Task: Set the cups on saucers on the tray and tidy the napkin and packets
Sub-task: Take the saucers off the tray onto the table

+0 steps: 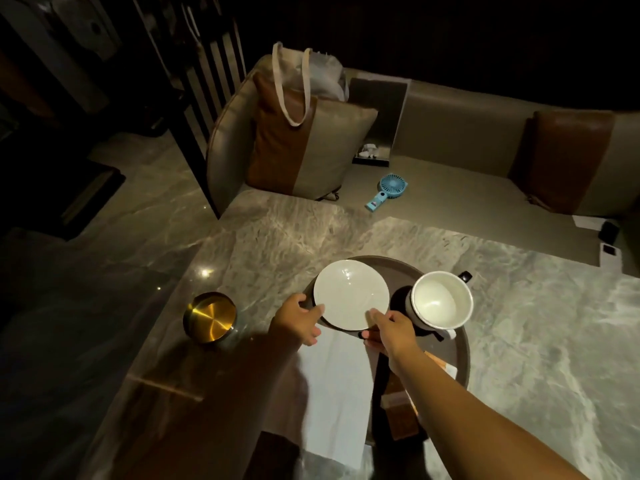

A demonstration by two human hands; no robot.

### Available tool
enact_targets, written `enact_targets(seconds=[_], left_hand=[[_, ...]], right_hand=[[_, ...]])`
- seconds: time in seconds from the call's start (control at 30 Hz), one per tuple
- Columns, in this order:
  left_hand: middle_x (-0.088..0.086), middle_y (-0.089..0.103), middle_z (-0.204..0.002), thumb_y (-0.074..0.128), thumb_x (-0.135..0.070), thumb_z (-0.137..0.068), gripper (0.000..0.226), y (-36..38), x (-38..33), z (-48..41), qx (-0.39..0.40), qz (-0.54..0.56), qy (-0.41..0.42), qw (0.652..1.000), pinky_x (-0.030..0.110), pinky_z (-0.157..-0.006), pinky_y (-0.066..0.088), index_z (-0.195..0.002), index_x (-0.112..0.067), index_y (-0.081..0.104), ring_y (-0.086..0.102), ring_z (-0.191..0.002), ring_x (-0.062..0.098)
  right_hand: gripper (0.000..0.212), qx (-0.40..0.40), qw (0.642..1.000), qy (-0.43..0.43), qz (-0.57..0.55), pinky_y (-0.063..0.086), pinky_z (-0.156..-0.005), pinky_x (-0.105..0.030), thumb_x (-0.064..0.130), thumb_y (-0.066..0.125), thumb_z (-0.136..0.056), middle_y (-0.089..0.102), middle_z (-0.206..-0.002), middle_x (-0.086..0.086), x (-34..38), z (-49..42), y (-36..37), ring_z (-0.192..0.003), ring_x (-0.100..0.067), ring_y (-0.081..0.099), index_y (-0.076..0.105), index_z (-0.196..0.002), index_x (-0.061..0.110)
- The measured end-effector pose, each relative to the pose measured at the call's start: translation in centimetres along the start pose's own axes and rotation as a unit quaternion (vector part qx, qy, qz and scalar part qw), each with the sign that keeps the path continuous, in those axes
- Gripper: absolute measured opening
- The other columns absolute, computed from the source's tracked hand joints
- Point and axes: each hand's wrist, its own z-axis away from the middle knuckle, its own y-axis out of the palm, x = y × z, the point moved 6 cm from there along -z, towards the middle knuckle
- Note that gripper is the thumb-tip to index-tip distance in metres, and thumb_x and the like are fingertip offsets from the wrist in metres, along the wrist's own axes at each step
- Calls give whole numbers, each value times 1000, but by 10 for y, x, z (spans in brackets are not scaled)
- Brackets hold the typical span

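White saucer [351, 299], face up over the left of the tray [446, 358], near rim pinched by left grip [299, 318] and right grip [389, 329], beside an upright cup [441, 301]; the napkin [337, 386] runs lengthwise toward the viewer.

Marble table [519, 323]: tray [381, 260], brass bowl [210, 317]
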Motion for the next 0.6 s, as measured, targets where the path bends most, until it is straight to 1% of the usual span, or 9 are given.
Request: enact_targets(seconds=[0.07,0.17,0.23,0.4,0.5,0.6], left_hand=[[17,67,-82,68,-22,-90,57,3,0,-4,12,4,1,1000,26,-41,44,-137,-7,40,60,-48,25],[17,68,-77,68,-21,-91,42,8,0,-7,20,8,-6,1000,24,-40,41,-123,-8,44,57,-40,22],[15,68,-72,68,-19,-91,37,10,-1,-9,15,1,-6,1000,22,-38,39,-117,-9,44,53,-36,20],[16,67,-68,67,-11,-90,30,13,1,-12,-7,-23,12,1000,22,-37,40,-111,-4,47,52,-34,19],[16,66,-67,65,-6,-89,25,13,2,-13,-17,-25,14,999,21,-36,40,-109,-1,50,52,-34,20],[17,64,-68,63,-4,-91,18,15,3,-14,-21,-22,7,1000,21,-36,42,-104,0,52,52,-33,18]], right_hand=[[24,-5,1000,7,-1,62,-73,-48,25,66,-94,66,-78,-15,-2,-5,3,-67,-28,66,52,-87,7],[20,-16,1000,16,16,64,-68,-43,25,64,-95,69,-80,-21,-5,-10,4,-64,-29,67,58,-95,6],[15,-16,999,15,33,63,-64,-41,22,62,-96,70,-80,-24,-6,-13,6,-60,-30,67,60,-100,7],[14,-20,998,6,56,62,-61,-44,19,62,-96,71,-83,-27,-4,-14,4,-57,-33,67,61,-104,8],[13,-24,997,2,68,62,-53,-38,18,63,-96,70,-78,-22,-2,-12,2,-56,-33,69,63,-105,9],[14,-26,996,-3,89,60,-52,-33,19,63,-96,72,-78,-19,-2,-10,-1,-58,-31,74,63,-104,7]])
